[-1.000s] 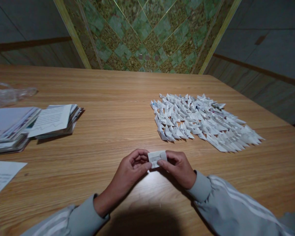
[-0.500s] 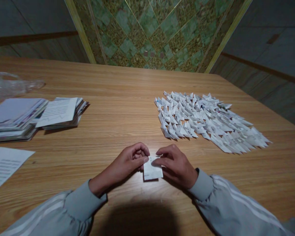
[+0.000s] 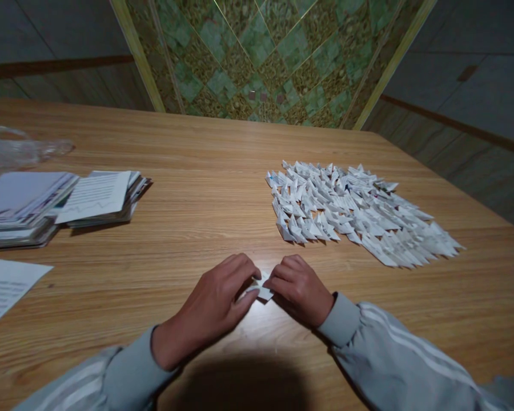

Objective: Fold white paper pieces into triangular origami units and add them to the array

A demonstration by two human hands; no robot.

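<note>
White paper, folded small, sits right at the near edge of the action: the little paper piece [image 3: 261,290] lies low on the wooden table [image 3: 205,188], almost hidden between two hands. The left hand [image 3: 216,299] lies over it from one side, fingers together and flat, thumb tucked toward the fold; the right hand [image 3: 300,287] meets it from the other, fingers curled and pinching the paper's edge against the tabletop. Only a pale corner pokes out between the fingertips, so how many folds it already carries is hard to say, but it looks like a crease being pressed, a piece mid-way rather than finished. Grey sleeves with white stripes [image 3: 394,348] frame the bottom of the view. A bit farther out on the right, the tally is impressive: a dense patch of finished folded paper triangles [image 3: 351,211], laid in overlapping rows, dozens of them at least. Over to the left, well apart from the hands, there is plenty of stock left, going by the looks: a printed sheet [image 3: 4,288] near the edge, then stacks of printed paper [image 3: 68,202], with a crumpled clear plastic bag [image 3: 17,149] beyond. So, judging from the table, a good share is done, one piece is in hand, and a thick supply waits.
</note>
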